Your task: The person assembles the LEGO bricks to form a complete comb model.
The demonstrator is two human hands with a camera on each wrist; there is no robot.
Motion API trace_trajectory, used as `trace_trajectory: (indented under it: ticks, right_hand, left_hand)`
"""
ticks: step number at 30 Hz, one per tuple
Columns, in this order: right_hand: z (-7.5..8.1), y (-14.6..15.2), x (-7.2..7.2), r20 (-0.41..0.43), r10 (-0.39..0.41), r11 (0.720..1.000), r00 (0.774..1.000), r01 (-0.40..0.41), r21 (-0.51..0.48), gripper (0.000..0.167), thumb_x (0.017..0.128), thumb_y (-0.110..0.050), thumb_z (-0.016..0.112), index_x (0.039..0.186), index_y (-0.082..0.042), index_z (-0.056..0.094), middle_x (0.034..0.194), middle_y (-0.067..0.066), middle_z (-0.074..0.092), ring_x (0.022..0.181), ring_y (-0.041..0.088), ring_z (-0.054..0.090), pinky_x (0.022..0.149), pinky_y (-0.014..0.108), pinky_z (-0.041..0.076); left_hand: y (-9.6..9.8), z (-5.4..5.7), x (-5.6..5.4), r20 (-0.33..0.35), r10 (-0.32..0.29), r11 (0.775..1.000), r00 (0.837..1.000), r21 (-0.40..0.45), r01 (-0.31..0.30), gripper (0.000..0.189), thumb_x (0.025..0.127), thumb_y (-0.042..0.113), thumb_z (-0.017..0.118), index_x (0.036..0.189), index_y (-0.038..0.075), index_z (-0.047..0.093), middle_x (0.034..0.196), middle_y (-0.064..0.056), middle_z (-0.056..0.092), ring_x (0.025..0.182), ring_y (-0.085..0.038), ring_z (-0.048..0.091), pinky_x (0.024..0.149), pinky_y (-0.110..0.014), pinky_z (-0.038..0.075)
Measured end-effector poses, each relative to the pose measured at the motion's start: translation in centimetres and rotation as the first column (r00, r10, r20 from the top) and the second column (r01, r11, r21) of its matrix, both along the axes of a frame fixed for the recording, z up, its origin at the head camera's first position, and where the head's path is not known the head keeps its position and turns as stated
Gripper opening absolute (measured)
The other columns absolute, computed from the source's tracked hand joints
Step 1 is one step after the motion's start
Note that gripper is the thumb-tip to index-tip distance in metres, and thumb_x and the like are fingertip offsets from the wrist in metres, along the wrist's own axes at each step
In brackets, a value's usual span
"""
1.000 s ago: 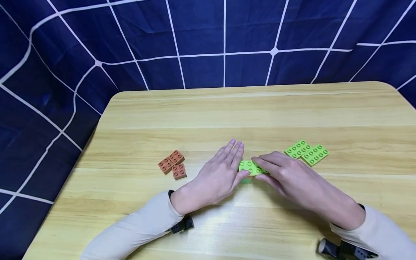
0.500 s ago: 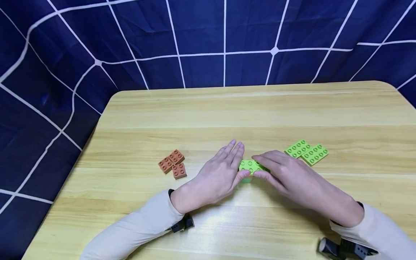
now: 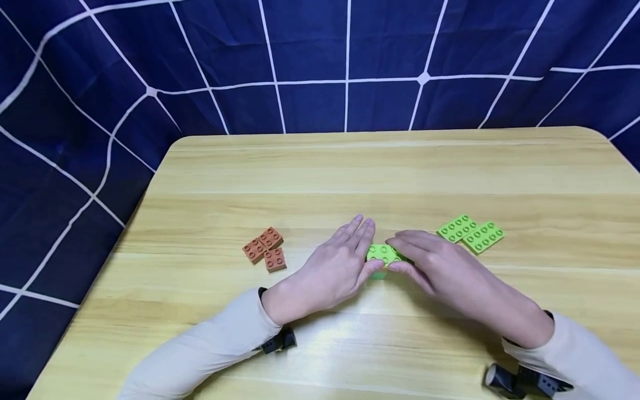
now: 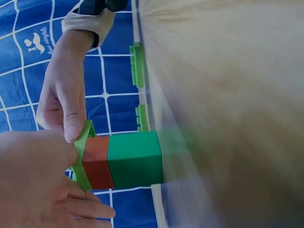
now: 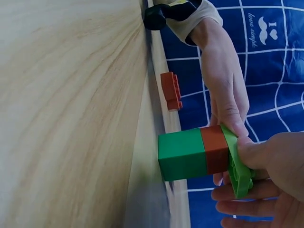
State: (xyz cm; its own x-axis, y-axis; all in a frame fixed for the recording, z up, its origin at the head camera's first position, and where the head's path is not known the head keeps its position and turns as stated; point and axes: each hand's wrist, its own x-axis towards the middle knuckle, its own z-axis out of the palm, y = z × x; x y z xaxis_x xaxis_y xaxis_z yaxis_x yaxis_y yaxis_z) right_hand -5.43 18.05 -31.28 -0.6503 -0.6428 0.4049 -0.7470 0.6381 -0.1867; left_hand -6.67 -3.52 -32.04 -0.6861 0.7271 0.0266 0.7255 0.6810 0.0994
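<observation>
A small stack of toy building bricks stands upright on the table between my hands. In the right wrist view it has a dark green block (image 5: 183, 154) at the bottom, a reddish-brown brick (image 5: 215, 149) above it and a thin light green studded plate (image 3: 382, 253) on top. The plate reaches out past the brick and looks slanted in both wrist views. My left hand (image 3: 335, 266) holds its left end, thumb at the near edge and fingers stretched along the far side. Gripping the right end, my right hand (image 3: 445, 266) covers several studs.
Three reddish-brown bricks (image 3: 275, 259) lie together on the wooden table (image 3: 320, 172) to the left. On the right lie two more light green plates (image 3: 483, 237), one against the other. A blue cloth (image 3: 310, 105) with white lines hangs behind the table.
My right thumb has moved up and inward to the plate's near edge, and the right fingers have shifted slightly. The left hand stays where it was. The head view has tilted a little.
</observation>
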Motion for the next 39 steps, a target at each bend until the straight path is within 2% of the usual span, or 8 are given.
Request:
trace_trajectory:
  ticks: [8,15,19,23,26,29,33,39]
  right_hand:
    - [-0.3,-0.3,-0.1,-0.071,-0.005,1.0,0.997,0.005,-0.005,0.065,0.103,-0.049,0.032,0.113,0.004,0.067,0.112,0.023,0.067,0.106,0.04,0.063,0.085,0.054,0.054]
    - [-0.9,-0.1,0.5,-0.054,-0.055,0.993,0.997,0.06,0.1,0.069,0.103,-0.049,0.026,0.131,0.008,0.054,0.132,0.024,0.056,0.126,0.042,0.048,0.1,0.058,0.043]
    - [-1.3,0.1,1.0,-0.025,-0.072,0.986,0.997,0.076,0.151,0.07,0.104,-0.048,0.024,0.137,0.009,0.046,0.142,0.025,0.046,0.133,0.043,0.038,0.108,0.057,0.034]
    - [-1.5,0.1,1.3,-0.024,-0.079,0.985,0.997,0.082,0.153,0.068,0.104,-0.047,0.025,0.135,0.009,0.048,0.145,0.024,0.042,0.136,0.042,0.036,0.114,0.054,0.027]
    - [-1.4,0.0,1.4,-0.018,-0.084,0.984,0.996,0.086,0.154,0.066,0.104,-0.047,0.028,0.132,0.008,0.051,0.146,0.024,0.041,0.136,0.042,0.035,0.115,0.053,0.025]
    - [-1.2,-0.1,1.5,-0.009,-0.089,0.983,0.996,0.089,0.16,0.065,0.104,-0.046,0.029,0.131,0.008,0.053,0.147,0.024,0.039,0.137,0.042,0.033,0.115,0.053,0.024]
    - [-0.9,0.0,1.3,-0.007,-0.084,0.983,0.996,0.084,0.163,0.065,0.105,-0.046,0.027,0.134,0.008,0.05,0.148,0.024,0.038,0.139,0.04,0.032,0.117,0.051,0.02]
    - [-0.5,0.1,1.1,-0.009,-0.071,0.984,0.997,0.072,0.162,0.064,0.105,-0.045,0.028,0.137,0.008,0.046,0.149,0.022,0.038,0.14,0.038,0.031,0.12,0.045,0.016]
  left_hand:
    - [-0.1,0.2,-0.3,-0.017,-0.006,1.0,1.0,-0.01,0.006,0.065,0.106,0.042,0.026,0.147,-0.009,0.026,0.152,-0.021,0.028,0.144,-0.031,0.02,0.119,-0.037,0.017]
    - [0.3,-0.1,0.0,-0.038,0.017,0.998,0.999,-0.054,-0.019,0.066,0.106,0.044,0.023,0.148,-0.007,0.025,0.153,-0.021,0.027,0.144,-0.03,0.019,0.118,-0.036,0.015]
    - [0.5,-0.6,0.4,-0.015,0.028,0.999,0.999,-0.037,-0.029,0.067,0.106,0.044,0.021,0.149,-0.007,0.024,0.154,-0.021,0.025,0.145,-0.03,0.018,0.118,-0.036,0.015]
    - [0.2,-0.6,0.5,0.062,0.034,0.999,0.998,0.001,-0.034,0.07,0.105,0.047,0.015,0.15,-0.006,0.018,0.155,-0.021,0.019,0.145,-0.03,0.015,0.119,-0.037,0.012]
    - [-1.0,-0.1,0.3,0.149,0.056,0.997,0.987,0.042,-0.063,0.074,0.102,0.052,0.011,0.151,-0.004,0.01,0.157,-0.019,0.01,0.146,-0.028,0.01,0.119,-0.039,0.01]
    - [-3.3,0.6,0.0,0.205,0.133,0.986,0.97,0.067,-0.15,0.077,0.1,0.056,0.013,0.151,-0.001,0.003,0.158,-0.015,0.002,0.146,-0.025,0.005,0.119,-0.041,0.009]
    - [-6.6,1.1,-0.7,0.203,0.249,0.961,0.947,0.068,-0.267,0.076,0.102,0.053,0.022,0.151,-0.002,0.007,0.158,-0.018,0.006,0.146,-0.029,0.008,0.119,-0.044,0.012]
    - [-10.8,1.3,-0.7,0.2,0.34,0.935,0.919,0.032,-0.353,0.062,0.105,0.031,0.039,0.147,-0.011,0.023,0.153,-0.029,0.022,0.143,-0.04,0.02,0.117,-0.051,0.02]
